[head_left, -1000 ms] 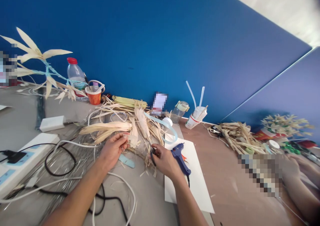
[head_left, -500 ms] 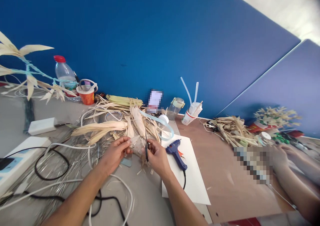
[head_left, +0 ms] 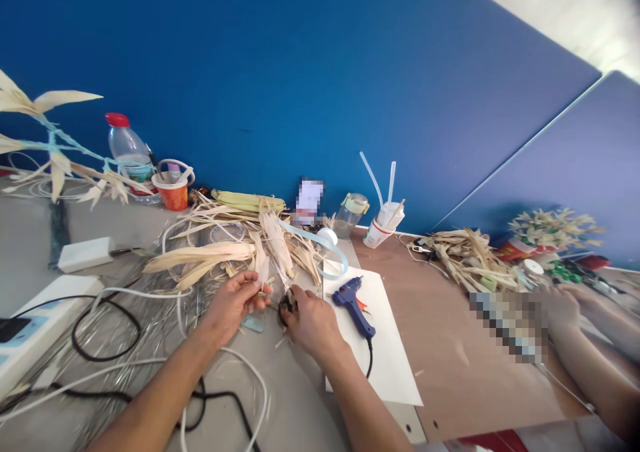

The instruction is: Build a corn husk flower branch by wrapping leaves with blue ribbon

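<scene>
My left hand (head_left: 231, 309) pinches a small pale piece of corn husk (head_left: 264, 271) between thumb and fingers. Close beside it, my right hand (head_left: 316, 322) is closed around the black handles of a pair of scissors (head_left: 286, 305), low over the grey table. The blades point away from me toward the pile and are partly lost against it. Dried corn husks (head_left: 200, 260) lie heaped just beyond both hands. A blue glue gun (head_left: 354, 309) rests on a white sheet (head_left: 387, 365) to the right of my right hand.
Cables, thin wires and a white power strip (head_left: 47, 319) cover the left side. Behind stand a red-capped bottle (head_left: 125, 149), an orange cup (head_left: 173, 192), a clear jar (head_left: 349, 215) and a white cup (head_left: 379, 232). Another person's hands (head_left: 560, 309) are at the far right.
My right hand has turned over and tipped the scissors away from the husk piece, down toward the table. My left hand keeps the husk, which now stands more upright.
</scene>
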The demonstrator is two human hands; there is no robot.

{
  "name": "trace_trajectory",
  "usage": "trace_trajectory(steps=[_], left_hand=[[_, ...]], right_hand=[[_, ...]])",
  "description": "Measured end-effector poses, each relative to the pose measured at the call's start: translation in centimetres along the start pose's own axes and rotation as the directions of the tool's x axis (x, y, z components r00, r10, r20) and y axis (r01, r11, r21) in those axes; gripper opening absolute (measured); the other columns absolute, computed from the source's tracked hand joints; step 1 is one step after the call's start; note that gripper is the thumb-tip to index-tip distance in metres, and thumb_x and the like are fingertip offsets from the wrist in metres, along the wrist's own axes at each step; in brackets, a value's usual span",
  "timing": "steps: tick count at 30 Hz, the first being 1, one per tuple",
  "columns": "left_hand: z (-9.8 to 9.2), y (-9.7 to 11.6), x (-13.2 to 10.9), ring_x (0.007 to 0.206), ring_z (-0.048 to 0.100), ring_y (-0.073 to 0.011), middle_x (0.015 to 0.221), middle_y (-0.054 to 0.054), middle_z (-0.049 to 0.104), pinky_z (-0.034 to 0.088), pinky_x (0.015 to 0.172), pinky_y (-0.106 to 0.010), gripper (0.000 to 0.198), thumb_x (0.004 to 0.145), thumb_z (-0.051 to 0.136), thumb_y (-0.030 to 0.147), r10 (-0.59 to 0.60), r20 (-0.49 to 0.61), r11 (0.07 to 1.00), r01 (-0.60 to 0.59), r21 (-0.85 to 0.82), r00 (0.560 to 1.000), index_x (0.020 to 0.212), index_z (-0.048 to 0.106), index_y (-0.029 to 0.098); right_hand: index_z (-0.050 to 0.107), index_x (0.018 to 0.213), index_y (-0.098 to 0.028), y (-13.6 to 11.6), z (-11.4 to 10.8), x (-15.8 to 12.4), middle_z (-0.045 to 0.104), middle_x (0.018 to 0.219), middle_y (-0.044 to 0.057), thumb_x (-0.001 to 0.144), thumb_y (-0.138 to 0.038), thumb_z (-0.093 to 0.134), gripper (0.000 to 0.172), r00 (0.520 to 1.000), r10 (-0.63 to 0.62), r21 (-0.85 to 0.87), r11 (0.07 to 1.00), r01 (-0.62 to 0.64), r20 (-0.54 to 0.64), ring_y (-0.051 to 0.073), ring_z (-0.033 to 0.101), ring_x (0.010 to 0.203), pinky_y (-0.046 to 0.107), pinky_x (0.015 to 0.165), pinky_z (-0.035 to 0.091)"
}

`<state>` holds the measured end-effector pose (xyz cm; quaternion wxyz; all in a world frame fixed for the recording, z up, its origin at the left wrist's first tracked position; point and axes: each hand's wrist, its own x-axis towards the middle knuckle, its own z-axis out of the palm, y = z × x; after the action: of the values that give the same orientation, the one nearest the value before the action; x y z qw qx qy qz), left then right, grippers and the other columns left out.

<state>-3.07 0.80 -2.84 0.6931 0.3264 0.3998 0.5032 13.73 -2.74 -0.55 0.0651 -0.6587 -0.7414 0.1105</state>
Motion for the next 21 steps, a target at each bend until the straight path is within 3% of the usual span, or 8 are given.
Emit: trace_trajectory(steps=[3, 7, 13, 15, 18, 21], left_hand=[[0.1, -0.1, 0.1, 0.048, 0.054, -0.0077, 0.065, 0.002, 0.065, 0.049, 0.064, -0.027, 0.027, 0.063, 0.074, 0.029, 0.023, -0.022, 0.999, -0.023, 0.024, 0.999, 0.078, 0.055, 0.017], [0.2, -0.1, 0.2, 0.044, 0.046, -0.0053, 0.051, 0.009, 0.053, 0.047, 0.058, -0.023, 0.029, 0.058, 0.076, 0.029, 0.078, -0.085, 0.997, -0.077, 0.017, 0.993, 0.074, 0.056, 0.016], [0.1, 0.1, 0.1, 0.044, 0.045, -0.0051, 0.051, 0.008, 0.053, 0.043, 0.056, -0.022, 0.027, 0.059, 0.074, 0.031, 0.103, -0.061, 0.994, -0.100, 0.042, 0.993, 0.071, 0.055, 0.016], [0.2, 0.1, 0.0, 0.045, 0.045, -0.0054, 0.053, 0.007, 0.054, 0.041, 0.054, -0.021, 0.027, 0.059, 0.074, 0.032, 0.101, -0.051, 0.994, -0.099, 0.048, 0.994, 0.070, 0.055, 0.016], [0.3, 0.1, -0.1, 0.045, 0.044, -0.0054, 0.055, 0.006, 0.055, 0.038, 0.052, -0.021, 0.026, 0.060, 0.073, 0.032, 0.091, -0.031, 0.994, -0.089, 0.067, 0.995, 0.070, 0.054, 0.015], [0.3, -0.1, -0.1, 0.044, 0.043, -0.0055, 0.054, 0.006, 0.053, 0.034, 0.048, -0.020, 0.024, 0.063, 0.071, 0.032, 0.088, 0.004, 0.989, -0.088, 0.118, 0.996, 0.070, 0.055, 0.015]], right_hand=[[0.047, 0.124, -0.020, -0.2, -0.2, -0.1, 0.065, 0.096, 0.010, 0.083, -0.036, 0.048, 0.044, 0.999, -0.040, -0.009, 0.999, 0.040, 0.007, 0.023, 0.063, 0.077, 0.028, 0.061, 0.037], [0.056, 0.110, -0.020, -0.6, -0.6, 0.0, 0.065, 0.093, 0.009, 0.084, -0.035, 0.047, 0.031, 0.998, -0.051, -0.053, 0.997, 0.053, 0.042, 0.022, 0.063, 0.077, 0.028, 0.061, 0.038], [0.063, 0.096, -0.018, -0.9, -1.5, -0.3, 0.066, 0.090, 0.011, 0.085, -0.031, 0.047, 0.023, 0.999, -0.039, -0.022, 0.999, 0.038, -0.014, 0.022, 0.063, 0.077, 0.028, 0.063, 0.041], [0.065, 0.094, -0.018, -1.0, -1.8, -0.2, 0.065, 0.093, 0.011, 0.085, -0.029, 0.047, 0.022, 0.993, -0.045, 0.077, 0.996, 0.053, -0.108, 0.021, 0.063, 0.080, 0.028, 0.066, 0.042], [0.065, 0.100, -0.018, -1.5, -1.7, 0.4, 0.065, 0.097, 0.009, 0.084, -0.028, 0.050, 0.024, 0.973, -0.020, 0.366, 0.925, 0.105, -0.230, 0.017, 0.062, 0.082, 0.025, 0.071, 0.044], [0.066, 0.093, -0.016, -2.4, -0.7, 1.6, 0.066, 0.089, 0.006, 0.079, -0.028, 0.055, 0.022, 0.977, 0.068, 0.615, 0.785, 0.074, -0.204, 0.014, 0.059, 0.068, 0.024, 0.065, 0.044]])
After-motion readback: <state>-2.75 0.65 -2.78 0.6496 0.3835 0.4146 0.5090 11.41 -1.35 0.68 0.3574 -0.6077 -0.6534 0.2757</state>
